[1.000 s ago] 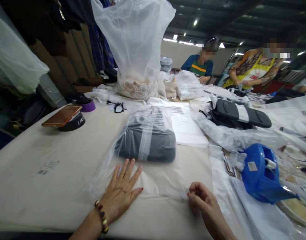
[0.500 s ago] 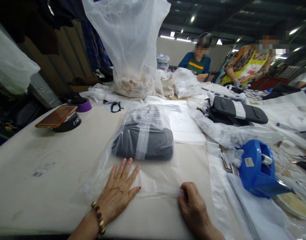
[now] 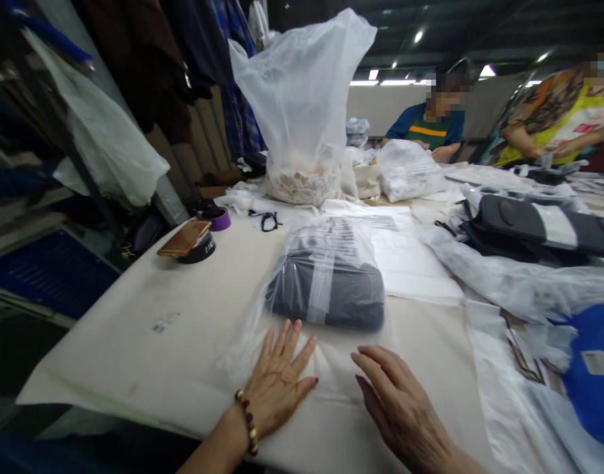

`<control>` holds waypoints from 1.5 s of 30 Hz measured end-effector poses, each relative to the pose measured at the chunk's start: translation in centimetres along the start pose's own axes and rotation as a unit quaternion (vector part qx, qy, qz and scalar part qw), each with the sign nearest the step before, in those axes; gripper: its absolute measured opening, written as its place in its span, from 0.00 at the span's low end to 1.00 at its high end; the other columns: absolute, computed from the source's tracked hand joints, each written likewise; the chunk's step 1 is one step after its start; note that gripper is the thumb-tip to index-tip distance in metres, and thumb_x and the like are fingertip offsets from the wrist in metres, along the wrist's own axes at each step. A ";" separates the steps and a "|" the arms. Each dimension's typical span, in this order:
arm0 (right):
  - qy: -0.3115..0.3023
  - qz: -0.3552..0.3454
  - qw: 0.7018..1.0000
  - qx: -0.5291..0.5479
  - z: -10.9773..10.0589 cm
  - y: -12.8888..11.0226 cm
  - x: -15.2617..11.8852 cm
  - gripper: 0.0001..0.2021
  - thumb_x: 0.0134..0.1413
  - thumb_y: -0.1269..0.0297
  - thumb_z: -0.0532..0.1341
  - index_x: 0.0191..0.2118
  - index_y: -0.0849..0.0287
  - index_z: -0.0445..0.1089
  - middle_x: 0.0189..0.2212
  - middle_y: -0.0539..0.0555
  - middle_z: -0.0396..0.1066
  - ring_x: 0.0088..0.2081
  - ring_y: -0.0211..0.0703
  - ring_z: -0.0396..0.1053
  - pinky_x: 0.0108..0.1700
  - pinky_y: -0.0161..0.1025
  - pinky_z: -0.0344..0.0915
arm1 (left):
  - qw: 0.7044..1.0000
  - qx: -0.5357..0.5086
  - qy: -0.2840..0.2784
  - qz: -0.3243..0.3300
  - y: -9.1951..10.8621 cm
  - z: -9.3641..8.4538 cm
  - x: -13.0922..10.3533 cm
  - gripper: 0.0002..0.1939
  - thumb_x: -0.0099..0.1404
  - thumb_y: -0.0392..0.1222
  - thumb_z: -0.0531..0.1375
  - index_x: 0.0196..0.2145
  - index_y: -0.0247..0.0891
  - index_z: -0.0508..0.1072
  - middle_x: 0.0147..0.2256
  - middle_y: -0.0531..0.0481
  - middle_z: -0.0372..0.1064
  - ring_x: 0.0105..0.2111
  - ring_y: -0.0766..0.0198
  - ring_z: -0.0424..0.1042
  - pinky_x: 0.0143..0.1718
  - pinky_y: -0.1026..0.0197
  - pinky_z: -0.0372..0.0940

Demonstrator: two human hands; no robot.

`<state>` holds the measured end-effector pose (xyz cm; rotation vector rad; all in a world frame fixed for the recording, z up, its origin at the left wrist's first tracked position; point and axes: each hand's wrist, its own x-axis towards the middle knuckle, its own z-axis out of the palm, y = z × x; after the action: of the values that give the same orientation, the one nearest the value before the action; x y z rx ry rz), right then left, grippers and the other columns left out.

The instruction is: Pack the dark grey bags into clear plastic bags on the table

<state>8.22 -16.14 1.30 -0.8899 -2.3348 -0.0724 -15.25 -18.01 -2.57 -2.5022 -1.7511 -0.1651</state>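
Note:
A dark padded item [image 3: 292, 289], wrapped with a pale band, lies inside a clear plastic bag [image 3: 326, 237] with printed text. My left hand [image 3: 279, 375], with a beaded bracelet at the wrist, rests flat on the bag's near end, its fingers spread and the tips just short of the dark item. To the right, my right hand [image 3: 400, 395] hovers at the bag's near right part with its fingers apart and nothing in them. Whether its fingertips touch the plastic I cannot tell.
A phone [image 3: 186, 238] lies on a roll of black tape [image 3: 197, 251] at the left. Behind stands a tall plastic bag [image 3: 306, 105] of scraps. Black banded items [image 3: 523, 224] and a blue container [image 3: 595, 382] are at the right. Two people [image 3: 435, 125] work across the table.
My right hand has opened from its curled grip at the bag's near edge and now spreads its fingers. My left hand stays flat on the bag. The view has swung left.

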 end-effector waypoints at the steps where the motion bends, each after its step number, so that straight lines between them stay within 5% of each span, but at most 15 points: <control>1: -0.011 -0.010 0.999 -0.029 0.6 0.2 0.3 0.12 0.60 0.70 0.48 0.47 0.63 0.64 0.40 0.61 0.69 0.43 0.47 0.67 0.41 0.43 0.68 | 1.000 -0.003 -0.011 -0.007 0.2 -0.2 -0.2 0.30 0.64 0.52 0.53 0.61 0.46 0.49 0.62 0.36 0.44 0.61 0.44 0.44 0.55 0.37 0.52; 4: -0.054 -0.007 0.996 -0.068 1.7 0.2 0.4 0.12 0.62 0.66 0.47 0.36 0.60 0.67 0.30 0.57 0.70 0.31 0.45 0.69 0.30 0.42 0.67 | 1.000 -0.020 -0.005 0.023 0.6 -1.5 -1.6 0.31 0.61 0.52 0.57 0.59 0.40 0.56 0.59 0.35 0.53 0.59 0.45 0.53 0.54 0.43 0.58; 7: -0.105 -0.011 0.994 0.005 1.5 -0.5 1.5 0.11 0.61 0.68 0.50 0.29 0.57 0.65 0.25 0.52 0.68 0.26 0.40 0.67 0.28 0.38 0.65 | 0.993 -0.019 0.108 0.046 0.2 -3.5 -2.8 0.22 0.63 0.45 0.55 0.54 0.37 0.63 0.55 0.40 0.60 0.57 0.53 0.58 0.52 0.53 0.62; 10: -0.081 -0.043 0.992 0.087 2.4 -1.9 4.7 0.09 0.59 0.73 0.50 0.41 0.59 0.65 0.35 0.56 0.70 0.35 0.40 0.69 0.37 0.37 0.68 | 0.967 0.009 0.233 -0.099 -1.8 -5.1 -2.6 0.21 0.63 0.39 0.54 0.54 0.34 0.61 0.54 0.38 0.62 0.56 0.51 0.58 0.52 0.49 0.60; 14: -0.080 -0.103 0.986 0.102 6.4 -3.5 8.7 0.17 0.57 0.78 0.48 0.51 0.64 0.61 0.48 0.62 0.67 0.47 0.45 0.65 0.47 0.42 0.66 | 0.931 -0.141 0.139 -0.307 -4.8 -5.2 -0.9 0.21 0.57 0.39 0.58 0.49 0.31 0.64 0.45 0.37 0.69 0.44 0.52 0.69 0.45 0.51 0.65; 17: -0.143 -0.085 0.982 0.087 9.3 -4.3 9.3 0.13 0.57 0.76 0.50 0.47 0.63 0.64 0.46 0.60 0.68 0.45 0.47 0.64 0.44 0.44 0.65 | 0.897 -0.227 0.072 -0.373 -5.8 -4.9 -0.9 0.12 0.54 0.34 0.56 0.38 0.35 0.68 0.33 0.46 0.72 0.33 0.58 0.72 0.36 0.58 0.65; 20: -0.178 -0.060 0.978 0.089 10.4 -4.5 8.9 0.13 0.58 0.74 0.52 0.47 0.61 0.64 0.46 0.58 0.68 0.45 0.47 0.62 0.44 0.44 0.64 | 0.871 -0.280 0.088 -0.393 -5.9 -4.9 -2.3 0.01 0.53 0.36 0.55 0.27 0.38 0.66 0.22 0.55 0.65 0.23 0.65 0.66 0.27 0.64 0.61; 25: -0.169 -0.076 0.979 0.084 10.3 -4.3 8.4 0.16 0.58 0.74 0.52 0.52 0.64 0.61 0.49 0.59 0.66 0.48 0.50 0.59 0.47 0.46 0.60 | 0.733 -0.512 0.133 -0.427 -4.8 -5.0 -5.0 0.12 0.47 0.46 0.59 0.19 0.38 0.60 0.17 0.60 0.52 0.18 0.71 0.54 0.21 0.68 0.51; 27: -0.160 -0.081 0.981 0.077 10.4 -4.2 8.3 0.16 0.58 0.73 0.52 0.52 0.64 0.62 0.49 0.60 0.66 0.47 0.50 0.59 0.46 0.47 0.60 | 0.707 -0.536 0.142 -0.439 -4.5 -4.9 -6.0 0.13 0.48 0.47 0.60 0.19 0.37 0.60 0.17 0.60 0.51 0.18 0.72 0.52 0.21 0.68 0.50; 29: -0.153 -0.085 0.982 0.072 10.5 -4.2 8.3 0.16 0.58 0.73 0.52 0.52 0.64 0.62 0.48 0.60 0.67 0.47 0.50 0.60 0.46 0.47 0.60 | 0.709 -0.543 0.154 -0.422 -4.4 -4.9 -6.9 0.12 0.50 0.46 0.60 0.21 0.37 0.61 0.19 0.58 0.53 0.20 0.71 0.55 0.22 0.67 0.52; 32: -0.155 -0.087 0.982 0.071 10.5 -4.3 8.3 0.15 0.59 0.73 0.51 0.52 0.63 0.62 0.48 0.60 0.67 0.47 0.50 0.60 0.45 0.46 0.61 | 0.771 -0.499 0.185 -0.350 -4.4 -5.1 -7.9 0.06 0.51 0.40 0.58 0.28 0.37 0.65 0.26 0.54 0.61 0.27 0.67 0.63 0.30 0.65 0.60; 35: -0.163 -0.083 0.980 0.074 10.4 -4.3 8.4 0.15 0.59 0.73 0.52 0.51 0.63 0.62 0.49 0.60 0.66 0.47 0.51 0.60 0.45 0.46 0.60 | 0.841 -0.391 0.204 -0.313 -4.1 -5.0 -7.7 0.19 0.49 0.34 0.56 0.42 0.38 0.65 0.35 0.49 0.65 0.34 0.63 0.66 0.36 0.61 0.64; 37: -0.165 -0.079 0.980 0.076 10.3 -4.4 8.4 0.15 0.58 0.73 0.52 0.51 0.63 0.62 0.49 0.59 0.66 0.47 0.51 0.59 0.45 0.47 0.60 | 0.863 -0.343 0.209 -0.306 -3.7 -4.6 -7.0 0.23 0.50 0.34 0.56 0.46 0.37 0.63 0.39 0.46 0.66 0.37 0.61 0.68 0.38 0.59 0.65; 42: -0.164 -0.074 0.981 0.079 10.2 -4.4 8.4 0.14 0.59 0.73 0.52 0.51 0.61 0.62 0.48 0.58 0.67 0.46 0.50 0.60 0.45 0.46 0.60 | 0.845 -0.308 0.301 -0.317 -3.1 -2.6 -5.4 0.11 0.60 0.39 0.52 0.40 0.36 0.66 0.35 0.46 0.66 0.37 0.60 0.68 0.38 0.58 0.67; 45: -0.164 -0.075 0.981 0.078 10.2 -4.4 8.4 0.15 0.59 0.72 0.52 0.51 0.62 0.62 0.48 0.58 0.67 0.47 0.50 0.59 0.45 0.46 0.60 | 0.834 -0.336 0.302 -0.317 -2.9 -1.8 -5.2 0.12 0.60 0.39 0.51 0.42 0.37 0.65 0.37 0.46 0.67 0.39 0.62 0.69 0.40 0.60 0.66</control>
<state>-4.86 -11.97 -1.29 -0.6886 -2.6677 0.2080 -19.83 -22.06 -1.48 -1.6543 -2.3448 -1.6511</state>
